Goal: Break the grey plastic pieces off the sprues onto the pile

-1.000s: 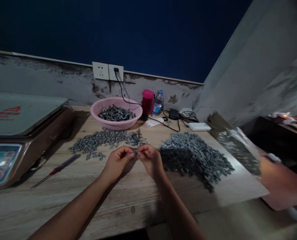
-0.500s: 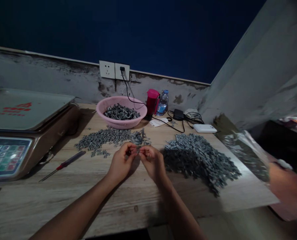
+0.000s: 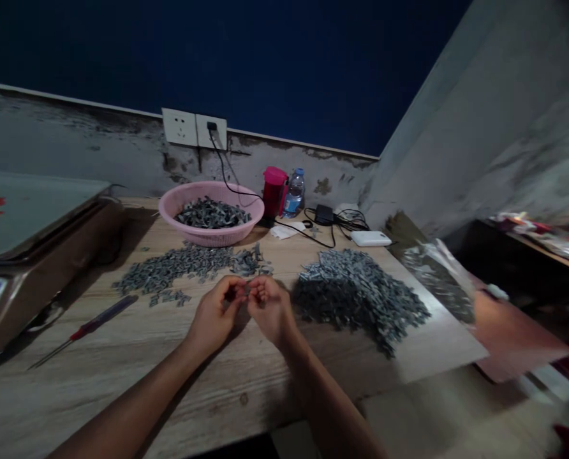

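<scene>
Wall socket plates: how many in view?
2, side by side on the wall above the pink basket: the left plate has nothing plugged in; the right plate has a black plug.

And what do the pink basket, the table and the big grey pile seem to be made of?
Basket: probably plastic, slightly glossy, with a ribbed wall. Table: wood or wood-look laminate, smooth, grain streaks showing. Pile: grey, with shiny glints; perhaps metal, though plastic is possible.

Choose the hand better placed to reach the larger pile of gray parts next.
Likely the right hand: it is beside the larger pile of gray parts, while the left hand is farther away. Both seem to pinch a gray piece.
</scene>
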The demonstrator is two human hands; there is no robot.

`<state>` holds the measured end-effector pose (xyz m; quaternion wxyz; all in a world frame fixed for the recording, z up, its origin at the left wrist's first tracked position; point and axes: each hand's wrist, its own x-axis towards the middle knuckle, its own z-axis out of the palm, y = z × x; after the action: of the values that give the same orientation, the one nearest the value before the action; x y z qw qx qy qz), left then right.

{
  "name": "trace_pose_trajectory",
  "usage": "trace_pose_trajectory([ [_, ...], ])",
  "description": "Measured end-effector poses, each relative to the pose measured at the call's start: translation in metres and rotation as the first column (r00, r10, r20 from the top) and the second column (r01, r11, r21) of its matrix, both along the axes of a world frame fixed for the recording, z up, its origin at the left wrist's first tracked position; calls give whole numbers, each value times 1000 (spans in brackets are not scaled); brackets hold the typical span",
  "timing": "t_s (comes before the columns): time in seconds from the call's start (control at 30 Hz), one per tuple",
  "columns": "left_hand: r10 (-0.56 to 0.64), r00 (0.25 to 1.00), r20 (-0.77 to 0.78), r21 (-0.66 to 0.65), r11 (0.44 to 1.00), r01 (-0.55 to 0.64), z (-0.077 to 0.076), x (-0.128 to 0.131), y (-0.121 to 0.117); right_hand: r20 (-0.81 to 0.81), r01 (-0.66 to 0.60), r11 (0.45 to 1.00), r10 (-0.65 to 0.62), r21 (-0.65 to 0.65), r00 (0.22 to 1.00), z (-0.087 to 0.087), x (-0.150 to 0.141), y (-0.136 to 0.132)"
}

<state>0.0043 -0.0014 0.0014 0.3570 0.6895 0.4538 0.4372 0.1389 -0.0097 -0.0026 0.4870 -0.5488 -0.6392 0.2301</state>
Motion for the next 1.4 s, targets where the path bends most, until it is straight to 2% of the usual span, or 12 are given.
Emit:
trace_pose_trajectory([
  [0.2,-20,1000,19,-38,999,21,-8,5,-5,9,65,994,-64,-87,998,-3,-7,-4],
  [0.27,12,1000,20,-32,999,-12,-10,7,-6,-33,33,993,-37,-111,999,-3,-8,-4],
  [0.37,69,995,77,-32,997,-66,-11,7,-4,-188,-45,990,20,-132,982,-6,-7,-3],
  [0.43,79,982,170,-104,993,-62,-11,6,-1,-313,-88,985,36,-151,949,-9,-6,-1],
  [0.53,59,950,308,-249,968,21,-10,5,3,-485,-172,966,59,-192,873,-11,-3,2],
  [0.67,36,936,349,-354,930,96,-10,3,6,-637,-289,928,78,-234,767,-6,3,3],
  [0.97,29,938,346,-341,935,96,-12,3,5,-702,-383,901,139,-202,698,-4,8,3],
  [1.07,24,944,330,-342,935,96,-10,4,4,-689,-410,887,163,-211,706,-5,8,3],
  [1.13,15,962,272,-305,950,71,-10,3,4,-652,-386,895,157,-224,742,-5,7,4],
  [1.2,-5,989,150,-215,976,38,-9,1,5,-603,-331,914,131,-233,787,-7,7,4],
  [1.3,-19,993,-113,36,999,23,-9,-4,7,-538,-261,932,90,-251,838,-13,5,6],
  [1.4,22,962,-270,268,962,53,-11,-6,7,-479,-214,937,58,-277,876,-20,3,8],
])
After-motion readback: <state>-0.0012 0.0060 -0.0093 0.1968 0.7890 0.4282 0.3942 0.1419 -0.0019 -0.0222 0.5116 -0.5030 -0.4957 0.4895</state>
